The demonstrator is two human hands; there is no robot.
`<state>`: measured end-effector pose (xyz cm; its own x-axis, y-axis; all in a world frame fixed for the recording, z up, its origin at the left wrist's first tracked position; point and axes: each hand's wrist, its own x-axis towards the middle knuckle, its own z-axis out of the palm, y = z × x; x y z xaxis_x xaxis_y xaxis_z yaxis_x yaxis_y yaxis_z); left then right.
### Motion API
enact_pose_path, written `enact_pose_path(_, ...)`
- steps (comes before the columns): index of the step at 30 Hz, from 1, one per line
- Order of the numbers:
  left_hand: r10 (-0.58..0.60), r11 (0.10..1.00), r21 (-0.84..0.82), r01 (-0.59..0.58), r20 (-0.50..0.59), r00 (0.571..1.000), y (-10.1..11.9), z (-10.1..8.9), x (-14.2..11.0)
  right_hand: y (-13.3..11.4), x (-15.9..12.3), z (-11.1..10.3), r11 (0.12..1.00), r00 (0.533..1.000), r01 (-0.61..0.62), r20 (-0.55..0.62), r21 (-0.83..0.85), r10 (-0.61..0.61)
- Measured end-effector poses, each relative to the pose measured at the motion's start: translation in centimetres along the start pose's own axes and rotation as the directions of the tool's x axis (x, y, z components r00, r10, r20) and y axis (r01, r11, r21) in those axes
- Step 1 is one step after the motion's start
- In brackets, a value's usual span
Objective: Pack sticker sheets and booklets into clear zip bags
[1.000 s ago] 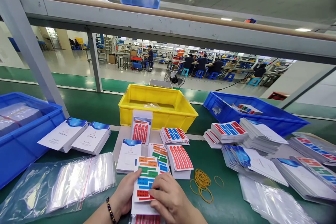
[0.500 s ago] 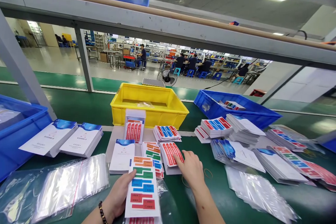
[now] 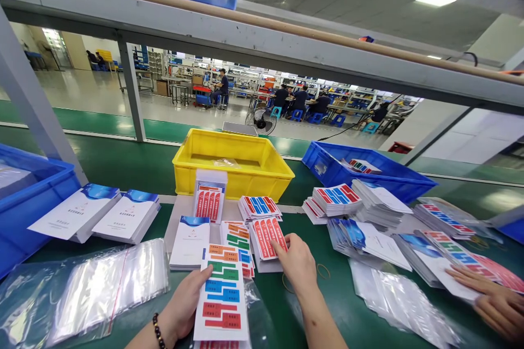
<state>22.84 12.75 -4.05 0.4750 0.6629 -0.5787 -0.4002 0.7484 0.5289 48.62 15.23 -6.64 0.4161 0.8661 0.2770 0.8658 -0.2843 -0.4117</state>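
Observation:
My left hand (image 3: 186, 305) is closed on a sheet of stickers (image 3: 221, 292) with orange, green, blue and red shapes; its thumb lies on the left edge. Under that sheet, a red-printed sheet and clear plastic show at the bottom. My right hand (image 3: 298, 267) has its fingers closed at the right edge of the top red sticker sheet (image 3: 268, 237) on a stack. Between the hands is a pile of multicoloured sticker sheets (image 3: 237, 235). A stack of white booklets with blue tops (image 3: 189, 245) stands just beyond my left hand.
A yellow bin (image 3: 233, 180) stands behind the stacks, a blue bin (image 3: 368, 169) at back right, another blue bin (image 3: 36, 202) at left. Clear plastic bags (image 3: 94, 294) lie left, more bags (image 3: 399, 300) right. Another person's hands (image 3: 491, 294) touch booklets and sticker sheets at right.
Another person's hands have come in at the right edge, over the booklets there. My right hand has shifted slightly at the red sticker sheet; my left hand stays almost still.

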Motion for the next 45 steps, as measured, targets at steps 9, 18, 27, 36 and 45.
enact_pose_path(9, 0.033, 0.999, 0.016, -0.034, 0.018, 0.999, -0.3, -0.3, 0.5, 0.6, -0.2, -1.5, 0.937, 0.985, -0.099, 0.166, 0.335, 0.045)
enact_pose_path(18, 0.008, 1.0, 0.021, -0.007, -0.021, 1.0, 0.0, 0.0, 0.1, -0.6, -1.7, -0.7, 0.881, 0.88, 0.472, 0.041, 0.035, -0.474)
enact_pose_path(27, 0.018, 1.0, 0.026, -0.018, -0.012, 1.0, -0.3, -0.5, 0.7, -1.7, -2.3, 0.1, 0.822, 0.822, 0.568, 0.076, -0.034, -0.564)
enact_pose_path(36, -0.01, 1.0, 0.005, 0.01, -0.023, 1.0, 0.1, -0.1, 0.1, -0.5, -1.7, -0.2, 0.791, 0.791, 0.61, 0.013, 0.052, -0.611)
enact_pose_path(45, 0.065, 0.985, -0.169, -0.047, 0.102, 0.993, -1.2, -1.1, 1.7, -5.7, -6.1, -1.0, 0.476, 0.519, 0.852, -0.453, 0.215, -0.725)
